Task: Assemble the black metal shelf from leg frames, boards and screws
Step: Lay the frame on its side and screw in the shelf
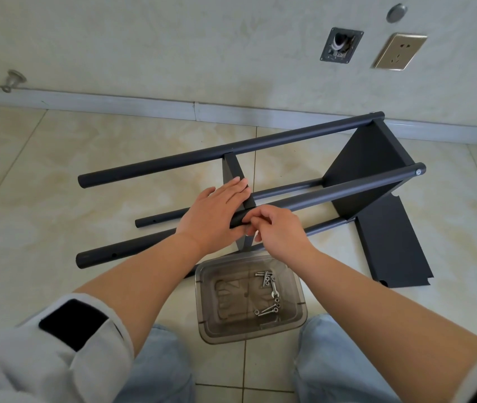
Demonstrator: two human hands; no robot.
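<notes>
Lay on its side on the tiled floor (57, 170), the half-built black metal shelf (260, 175), long axis running from lower left to upper right, free leg ends aimed left and the closed end toward the wall (173, 39) at the right. Four round legs ran roughly parallel: far upper leg (202, 152), near upper leg (333, 190), thin lower leg (161, 219) and thick lower leg (109, 254) with small holes near their left ends. Stood on edge between the legs at the right end, one fitted board (368, 167), with a screw head (418, 171) showing at the tip of the near upper leg. Crossed the frame near its middle, a second board (233, 170), also on edge. Rested flat against that second board, left hand (214, 216), fingers straight and together, grip apart and clamped on nothing. Met the near upper leg at the same joint, right hand (278, 231), fingers curled and pinched at the tube; whatever small part sat in the grip, hidden, so could not tell. Lay flat on the floor at the right, beside the frame, a loose board (391, 245) with notched corners. Sat just below the hands, between the knees, a clear plastic tray (220, 321) holding loose screws (269, 295). On the wall above, a power socket (398, 52).
</notes>
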